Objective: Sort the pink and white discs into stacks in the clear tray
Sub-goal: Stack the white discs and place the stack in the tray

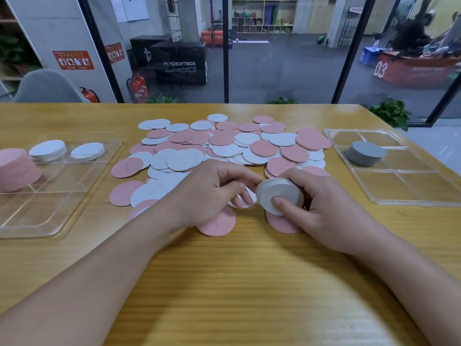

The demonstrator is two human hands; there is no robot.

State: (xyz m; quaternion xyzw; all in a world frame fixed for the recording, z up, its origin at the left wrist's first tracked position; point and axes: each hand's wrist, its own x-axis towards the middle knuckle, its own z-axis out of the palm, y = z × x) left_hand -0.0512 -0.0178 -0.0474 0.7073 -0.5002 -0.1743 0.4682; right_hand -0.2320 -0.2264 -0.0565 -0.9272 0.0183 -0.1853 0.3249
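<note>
A loose heap of pink and white discs (224, 143) covers the middle of the wooden table. My right hand (321, 208) grips a small stack of white discs (280, 194), thumb across its face. My left hand (212, 191) hovers just left of that stack, fingers curled toward its edge; whether they hold a disc is hidden. The clear tray (62, 196) on the left holds a pink stack (16, 168) and two white stacks (48, 149) (87, 151).
A second clear tray (411, 191) at the right holds a grey stack of discs (365, 153). Two single pink discs (217, 224) (283, 224) lie under my hands. The table's far edge runs along a glass wall.
</note>
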